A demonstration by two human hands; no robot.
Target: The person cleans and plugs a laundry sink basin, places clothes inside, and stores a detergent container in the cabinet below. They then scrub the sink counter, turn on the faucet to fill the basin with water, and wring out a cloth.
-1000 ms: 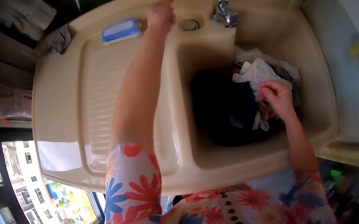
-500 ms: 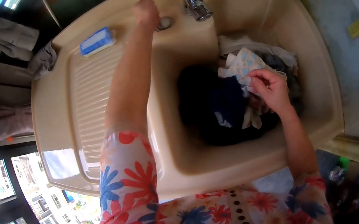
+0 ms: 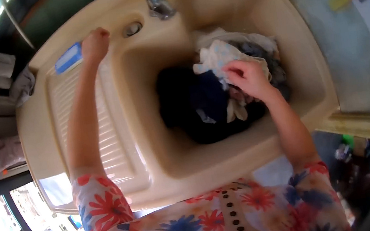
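Observation:
My left hand (image 3: 96,45) is closed in a fist above the ridged washboard side of the sink. It is at the right end of a blue-and-white block (image 3: 69,58), perhaps a scrubbing brush; whatever the fist may hold is hidden. Over the basin, my right hand (image 3: 250,78) has its fingers pinched on a white cloth (image 3: 221,54) with a pale blue print. That cloth lies on a heap of laundry, with a dark navy garment (image 3: 208,95) and black clothes (image 3: 175,98) to its left and whitish fabric (image 3: 255,38) behind.
The beige sink (image 3: 174,174) has a ridged washboard (image 3: 112,140) on its left. A chrome tap (image 3: 157,2) stands at the back, beside a round recess (image 3: 132,28). A grey cloth (image 3: 23,86) hangs at the left edge, and a wall (image 3: 325,32) rises at right.
My left hand has moved left, from beside the round recess to the blue-and-white block. My right hand stays at the printed cloth. The whole view has shifted with my head.

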